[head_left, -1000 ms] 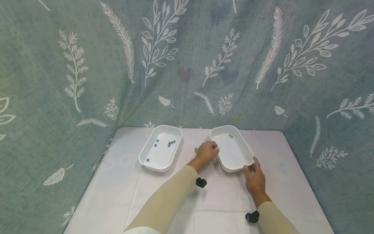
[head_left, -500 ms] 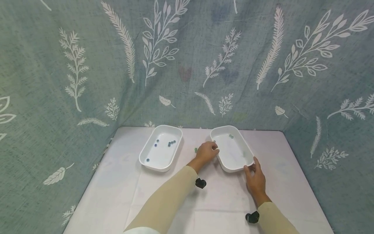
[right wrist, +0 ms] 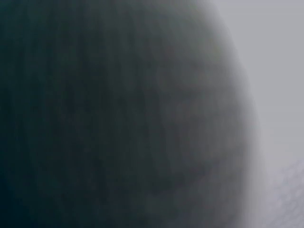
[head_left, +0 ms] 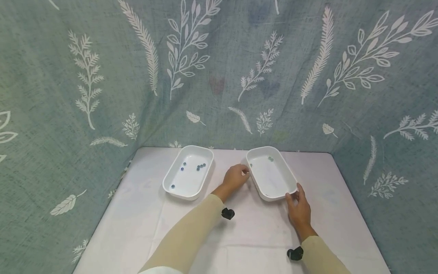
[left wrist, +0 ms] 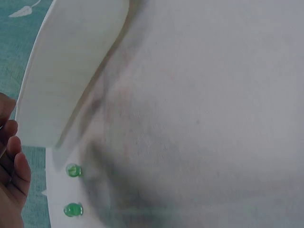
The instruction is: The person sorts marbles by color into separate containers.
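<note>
My left hand (head_left: pixel 236 177) is beside the left wall of the right-hand white tray (head_left: pixel 273 179), its fingers loosely curled with nothing visible between them. In the left wrist view, part of that left hand (left wrist: pixel 13 178) appears at the left edge. Two green glass marbles (left wrist: pixel 73 170) lie on the table below the tray's wall; in the head view the left hand hides them. Inside the right-hand tray are a few pale green marbles (head_left: pixel 270 159), one of them near the left wall. My right hand (head_left: pixel 299 211) holds the tray's near right corner between thumb and fingers.
Another white tray (head_left: pixel 191 180) stands to the left, with several blue marbles (head_left: pixel 198 167) scattered in it. A pale cloth covers the table (head_left: pixel 253 232). Patterned green fabric (head_left: pixel 219 76) hangs behind and at both sides. The right wrist view is dark and blurred.
My left hand released a marble, which now lies inside the right-hand tray near its left wall. The hand then moved slightly left, off the rim. My right hand stayed at the corner.
</note>
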Motion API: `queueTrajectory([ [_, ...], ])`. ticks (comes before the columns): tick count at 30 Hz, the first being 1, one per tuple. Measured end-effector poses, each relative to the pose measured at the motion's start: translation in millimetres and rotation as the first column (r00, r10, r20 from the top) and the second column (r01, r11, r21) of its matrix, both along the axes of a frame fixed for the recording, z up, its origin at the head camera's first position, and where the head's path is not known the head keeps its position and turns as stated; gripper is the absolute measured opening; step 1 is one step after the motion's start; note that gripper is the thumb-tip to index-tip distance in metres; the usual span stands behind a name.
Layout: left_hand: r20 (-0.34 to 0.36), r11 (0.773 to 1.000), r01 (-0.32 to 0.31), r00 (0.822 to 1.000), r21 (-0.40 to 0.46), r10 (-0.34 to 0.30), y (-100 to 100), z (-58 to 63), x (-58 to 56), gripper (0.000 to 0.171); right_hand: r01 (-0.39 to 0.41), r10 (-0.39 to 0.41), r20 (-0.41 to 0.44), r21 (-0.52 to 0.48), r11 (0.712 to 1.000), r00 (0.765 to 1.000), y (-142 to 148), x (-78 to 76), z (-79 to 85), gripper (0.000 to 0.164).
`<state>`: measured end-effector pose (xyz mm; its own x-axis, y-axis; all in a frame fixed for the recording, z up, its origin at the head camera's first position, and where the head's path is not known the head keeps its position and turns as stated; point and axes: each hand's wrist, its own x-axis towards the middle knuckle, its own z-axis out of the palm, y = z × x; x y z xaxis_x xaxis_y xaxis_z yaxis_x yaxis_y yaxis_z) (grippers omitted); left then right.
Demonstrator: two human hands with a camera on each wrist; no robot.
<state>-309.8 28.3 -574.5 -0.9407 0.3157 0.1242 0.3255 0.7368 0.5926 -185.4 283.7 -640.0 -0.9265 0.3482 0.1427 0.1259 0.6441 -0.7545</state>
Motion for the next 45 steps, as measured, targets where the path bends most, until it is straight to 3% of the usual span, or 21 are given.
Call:
queueTrajectory([
  [17,0.062,0.995,-0.098,0.993,-0.004,0.098,-45,-24.7,24.8,0.02,0.01,-0.01,0.011,-0.007,1.0,1.0,-3,3.6,-0.3,0.072],
  [27,0.042,0.986,-0.163,0.986,0.039,0.162,-57,-33.0,31.2,0.019,0.019,-0.019,0.019,-0.019,1.0,1.0,-6,4.8,-0.1,0.072],
  [35,0.056,0.978,-0.206,0.977,0.028,0.204,-63,-39.7,30.5,0.023,0.001,-0.001,0.022,-0.016,1.0,1.0,-5,3.7,0.5,0.073],
  [39,0.075,0.976,-0.216,0.974,0.04,0.213,-60,-39.7,25.4,0.024,-0.002,0.002,-0.002,-0.011,1.0,1.0,-2,2.5,3.0,0.072],
  [45,0.092,0.968,-0.249,0.964,-0.012,0.249,-53,-42.8,16.1,0.031,-0.01,0.009,-0.014,-0.007,1.0,1.0,0,1.4,3.6,0.072],
])
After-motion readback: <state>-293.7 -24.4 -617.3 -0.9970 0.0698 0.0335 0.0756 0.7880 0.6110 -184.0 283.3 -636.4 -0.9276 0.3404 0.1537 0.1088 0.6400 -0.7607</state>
